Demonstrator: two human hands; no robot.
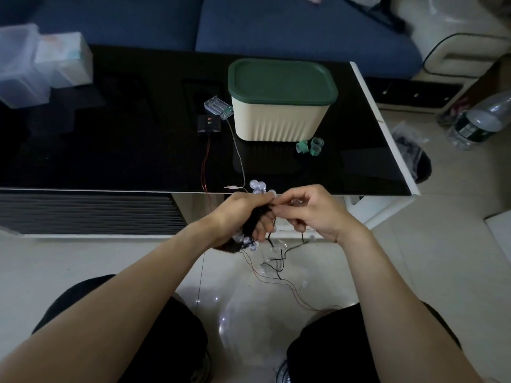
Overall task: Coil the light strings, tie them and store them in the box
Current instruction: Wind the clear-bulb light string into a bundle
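Hands (279,214) on light string (255,186), box (279,117) lidded

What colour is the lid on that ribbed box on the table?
Dark green: the lid sits closed on the cream box, shown clearly in the head view.

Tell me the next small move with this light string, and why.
Probably wind another loop: the left hand grips a partly coiled bundle of the light string, the right hand pinches the wire, and loose wire hangs below.
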